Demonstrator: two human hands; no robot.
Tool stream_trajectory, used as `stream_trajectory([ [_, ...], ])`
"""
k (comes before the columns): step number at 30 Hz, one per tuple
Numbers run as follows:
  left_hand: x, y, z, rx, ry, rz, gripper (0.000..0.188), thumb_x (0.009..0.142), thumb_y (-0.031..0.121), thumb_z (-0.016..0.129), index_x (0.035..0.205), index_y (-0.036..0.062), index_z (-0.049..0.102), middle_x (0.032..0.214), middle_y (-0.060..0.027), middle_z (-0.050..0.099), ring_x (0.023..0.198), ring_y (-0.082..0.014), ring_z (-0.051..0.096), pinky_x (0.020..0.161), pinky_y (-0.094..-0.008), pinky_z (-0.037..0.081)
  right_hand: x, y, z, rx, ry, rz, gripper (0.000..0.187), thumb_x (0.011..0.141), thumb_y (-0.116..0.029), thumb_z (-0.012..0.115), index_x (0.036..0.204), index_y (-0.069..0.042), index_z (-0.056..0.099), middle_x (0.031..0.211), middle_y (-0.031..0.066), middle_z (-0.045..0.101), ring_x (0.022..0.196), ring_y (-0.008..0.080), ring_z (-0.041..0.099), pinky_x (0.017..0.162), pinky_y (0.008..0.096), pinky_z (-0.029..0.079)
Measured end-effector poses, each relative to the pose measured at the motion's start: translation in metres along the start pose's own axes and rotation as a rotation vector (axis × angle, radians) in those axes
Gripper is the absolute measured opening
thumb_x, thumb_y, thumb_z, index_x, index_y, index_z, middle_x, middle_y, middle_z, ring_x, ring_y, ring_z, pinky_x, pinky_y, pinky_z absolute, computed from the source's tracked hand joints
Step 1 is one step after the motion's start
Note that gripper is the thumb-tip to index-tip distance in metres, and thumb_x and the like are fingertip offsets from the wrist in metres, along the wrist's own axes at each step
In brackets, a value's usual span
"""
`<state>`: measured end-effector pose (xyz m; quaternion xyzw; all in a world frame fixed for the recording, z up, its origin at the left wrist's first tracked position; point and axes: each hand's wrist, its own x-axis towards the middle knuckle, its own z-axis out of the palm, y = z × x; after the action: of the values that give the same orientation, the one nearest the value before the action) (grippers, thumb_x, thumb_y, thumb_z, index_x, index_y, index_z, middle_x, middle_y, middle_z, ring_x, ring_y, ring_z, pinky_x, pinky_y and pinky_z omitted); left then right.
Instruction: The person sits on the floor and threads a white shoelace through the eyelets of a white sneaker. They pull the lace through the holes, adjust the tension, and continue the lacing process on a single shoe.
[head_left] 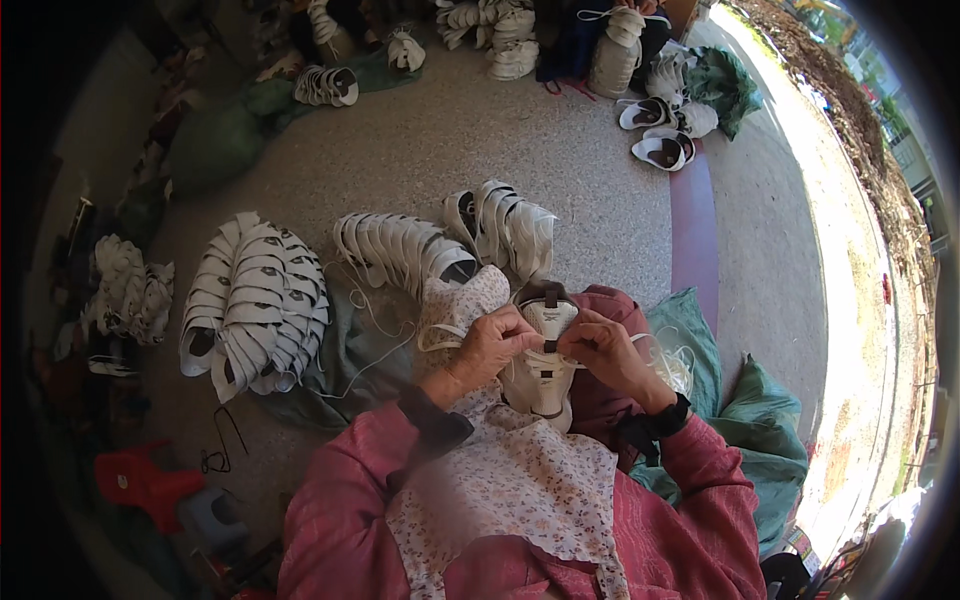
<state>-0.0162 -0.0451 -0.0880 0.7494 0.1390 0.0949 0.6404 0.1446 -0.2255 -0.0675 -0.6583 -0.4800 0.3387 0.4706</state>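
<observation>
On my lap lies a white shoe upper with a dark collar and a pale padded tongue. My left hand is closed in a pinch at the tongue's left edge. A white shoelace loops out beside that hand. From the other side, my right hand pinches close to a dark loop on the tongue, and white lace shows by its fingers. The fingers cover much of the lace at the pinches. Beneath the upper is my floral apron.
Nested white shoe uppers form a large stack at the left. Two more rows lie just beyond my knees. Green sacks and a lace bundle are at my right, a red plastic stool at lower left. People sit at the far side.
</observation>
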Motion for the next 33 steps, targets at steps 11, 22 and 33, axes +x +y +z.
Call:
stream_trajectory([
  [11,-0.009,0.012,-0.006,0.265,-0.035,0.215,0.012,0.090,0.008,0.072,0.100,0.0017,0.072,0.090,-0.0060,0.062,0.085,-0.0177,0.063,0.078,-0.0285,0.049,-0.006,0.003,-0.002,0.001,-0.034,-0.031,0.011,0.090,-0.003,0.069,0.100,-0.002,0.072,0.098,0.0041,0.059,0.092,0.0176,0.062,0.081,0.0295,0.051],
  [22,0.002,0.018,-0.003,0.235,-0.024,0.061,0.015,0.086,0.001,0.072,0.101,0.0028,0.070,0.099,-0.0067,0.062,0.089,-0.0179,0.066,0.079,-0.0298,0.053,-0.006,0.003,-0.006,0.003,-0.071,-0.020,0.015,0.091,-0.001,0.065,0.104,-0.003,0.072,0.098,0.0048,0.058,0.093,0.0181,0.062,0.083,0.0297,0.050],
  [33,0.002,0.014,0.001,0.586,-0.004,0.331,0.016,0.081,0.005,0.075,0.094,0.0059,0.065,0.095,-0.0076,0.055,0.087,-0.0279,0.064,0.073,-0.0375,0.051,-0.003,0.002,-0.008,0.021,-0.092,-0.004,0.015,0.092,0.000,0.065,0.103,-0.003,0.073,0.097,0.0036,0.058,0.094,0.0162,0.061,0.083,0.0286,0.050],
])
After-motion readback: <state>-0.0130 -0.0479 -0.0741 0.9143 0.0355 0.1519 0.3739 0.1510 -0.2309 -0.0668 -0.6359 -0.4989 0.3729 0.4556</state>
